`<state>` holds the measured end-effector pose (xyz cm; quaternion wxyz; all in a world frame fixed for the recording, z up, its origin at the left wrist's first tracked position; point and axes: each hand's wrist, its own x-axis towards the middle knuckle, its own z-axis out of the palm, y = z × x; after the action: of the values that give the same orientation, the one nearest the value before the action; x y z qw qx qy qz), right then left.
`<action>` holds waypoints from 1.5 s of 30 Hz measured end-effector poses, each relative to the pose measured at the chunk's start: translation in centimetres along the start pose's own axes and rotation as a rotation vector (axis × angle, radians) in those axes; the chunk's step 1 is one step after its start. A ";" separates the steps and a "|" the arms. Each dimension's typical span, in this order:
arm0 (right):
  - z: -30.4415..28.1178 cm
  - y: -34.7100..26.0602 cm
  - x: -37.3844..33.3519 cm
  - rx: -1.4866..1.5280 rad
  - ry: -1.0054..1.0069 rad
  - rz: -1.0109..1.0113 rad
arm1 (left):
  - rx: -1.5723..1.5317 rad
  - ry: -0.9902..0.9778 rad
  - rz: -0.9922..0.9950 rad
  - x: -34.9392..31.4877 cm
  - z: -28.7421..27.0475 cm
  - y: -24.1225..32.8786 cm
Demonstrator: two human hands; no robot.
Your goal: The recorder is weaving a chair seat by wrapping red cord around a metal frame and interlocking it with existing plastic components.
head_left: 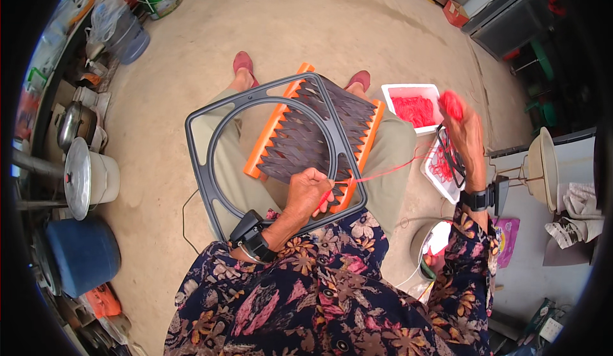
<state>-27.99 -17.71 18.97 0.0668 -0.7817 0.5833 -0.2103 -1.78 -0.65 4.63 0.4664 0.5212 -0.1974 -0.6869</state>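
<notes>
My left hand is closed with fingertips pinched on red yarn, beside the orange toothed bar at the near right of a rack. The rack lies across my lap, with dark strips zigzagging between two orange bars. Over its left part rests a grey square frame with a large round opening; my left wrist crosses its near edge. Raised at the right, my right hand is wrapped around a red bundle. Thin red strands stretch from the left fingers toward the right hand.
A white box of red strands sits at the right, with a second white tray below it and a dark looped thing over it. A round container stands nearer. Pots and a blue bucket line the left.
</notes>
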 end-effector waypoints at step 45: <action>18.3 -13.1 -4.6 0.176 -0.283 -0.943 | 0.153 0.469 0.300 4.3 -6.3 3.0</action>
<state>-10.07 -11.87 5.86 0.1085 -0.9726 0.1318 -0.1579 5.11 -4.37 2.27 0.5549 0.6647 -0.2102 -0.4540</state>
